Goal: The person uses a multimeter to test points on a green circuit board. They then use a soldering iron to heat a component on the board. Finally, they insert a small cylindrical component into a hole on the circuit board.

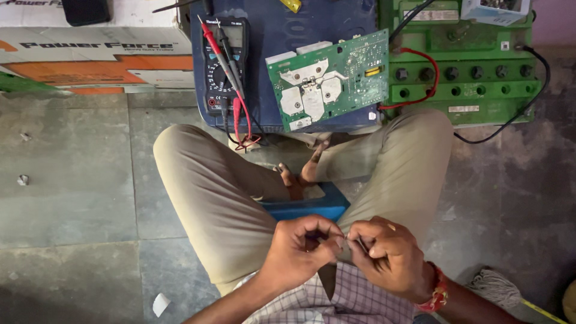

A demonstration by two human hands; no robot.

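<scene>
seated person, cross-legged on a stone floor point(72, 180), low blue stool point(306, 207) under the feet. containers: a small box point(495, 11) at the top right edge, resting on the green battery point(480, 90), holds small dark bits, too small to name; cardboard cartons point(90, 54) at the top left, closed, contents hidden. left hand point(297, 249) curled nearly closed, fingertips pinched together; right hand point(384, 255) likewise curled, thumb and forefinger pinched. both hands meet just above the lap and grip a tiny part point(345, 241) between them, pale and thin, mostly covered by the fingers, kind not clear. red thread band point(438, 291) on the right wrist. beyond the knees: green circuit board point(330, 78) tilted on a dark blue case point(282, 36); multimeter point(225, 66) beside it, red and black probes lying across its face. red and black cables run over the battery. mop head point(495, 288) at the lower right, handle cut off by the frame. scrap of paper point(160, 304) on the floor at the lower left.
</scene>
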